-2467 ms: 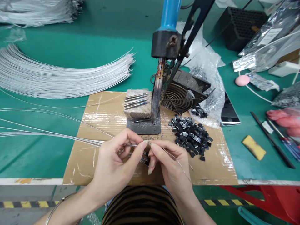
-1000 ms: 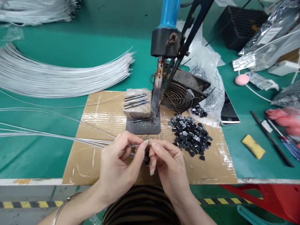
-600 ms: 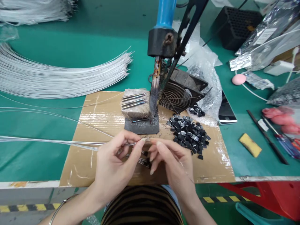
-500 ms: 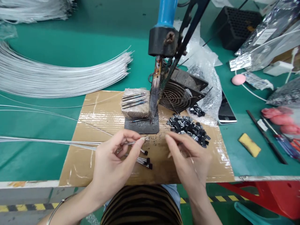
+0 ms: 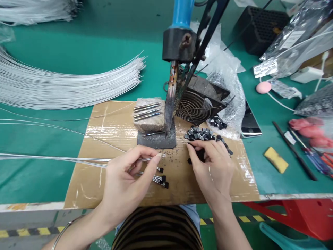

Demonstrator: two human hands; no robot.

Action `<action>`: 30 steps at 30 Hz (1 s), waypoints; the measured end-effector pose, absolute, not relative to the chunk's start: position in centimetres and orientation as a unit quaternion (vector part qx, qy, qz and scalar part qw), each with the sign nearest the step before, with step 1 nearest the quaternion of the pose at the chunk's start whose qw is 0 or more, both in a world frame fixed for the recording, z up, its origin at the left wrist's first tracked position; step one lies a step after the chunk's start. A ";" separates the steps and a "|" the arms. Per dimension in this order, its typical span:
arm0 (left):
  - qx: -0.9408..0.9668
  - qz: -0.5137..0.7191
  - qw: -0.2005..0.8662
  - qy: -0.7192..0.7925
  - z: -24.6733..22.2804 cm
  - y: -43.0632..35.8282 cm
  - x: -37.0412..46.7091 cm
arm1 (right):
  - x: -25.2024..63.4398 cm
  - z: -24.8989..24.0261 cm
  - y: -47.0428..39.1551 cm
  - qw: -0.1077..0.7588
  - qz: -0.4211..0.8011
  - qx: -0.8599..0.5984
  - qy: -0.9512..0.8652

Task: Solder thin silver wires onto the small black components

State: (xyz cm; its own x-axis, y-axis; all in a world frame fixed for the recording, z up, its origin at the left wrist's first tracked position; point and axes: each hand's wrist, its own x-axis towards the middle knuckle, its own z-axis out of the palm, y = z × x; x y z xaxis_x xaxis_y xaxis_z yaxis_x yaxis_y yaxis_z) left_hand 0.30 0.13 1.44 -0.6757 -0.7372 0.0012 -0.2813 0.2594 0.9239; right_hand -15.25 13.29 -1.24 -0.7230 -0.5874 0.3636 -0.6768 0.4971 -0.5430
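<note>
My left hand [image 5: 132, 173] is closed in a pinch on a thin grey cable [image 5: 145, 159], whose bare end points right past the fingertips. Below it, several cables with black connectors [image 5: 163, 180] at their ends lie on the cardboard, partly hidden by the hand. My right hand [image 5: 213, 166] is at the near left side of a pile of small black and silver connectors [image 5: 201, 133]. Its thumb and index finger pinch a small dark piece that looks like one of these connectors, mostly hidden by the fingers.
A soldering iron [image 5: 171, 90] on a black stand points down in front of me. Left of it, a block [image 5: 149, 121] carries several metal tips. A fan [image 5: 195, 106] stands behind the pile. A large bundle of cables [image 5: 78, 88] lies left; a yellow sponge [image 5: 276, 159] lies right.
My right hand has shifted slightly, and its fingertips now pinch a dark piece at the edge of the pile. My left hand stays in place with the cable.
</note>
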 end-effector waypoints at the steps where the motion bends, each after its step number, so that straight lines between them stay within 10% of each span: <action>1: 0.335 -0.509 0.224 -0.761 1.4 0.1 0.3 | -15.0 -1.1 13.3 0.046 0.377 0.348 -0.857; 12: 0.347 -0.540 0.178 -0.746 2.1 -0.1 0.2 | -12.3 1.1 12.3 -0.329 0.661 0.150 -0.657; 30: 0.307 -0.693 0.101 -0.644 3.5 -1.1 -0.5 | -11.3 1.0 11.4 -0.368 0.690 0.128 -0.610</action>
State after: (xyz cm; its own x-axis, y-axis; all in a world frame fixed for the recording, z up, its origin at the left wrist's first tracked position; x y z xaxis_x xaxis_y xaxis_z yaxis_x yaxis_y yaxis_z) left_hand -0.54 -1.11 3.49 -0.7909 -0.5356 -0.2959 -0.2561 -0.1494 0.9550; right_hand -11.29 11.40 0.96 -0.6965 -0.6642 -0.2715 0.3515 0.0141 -0.9361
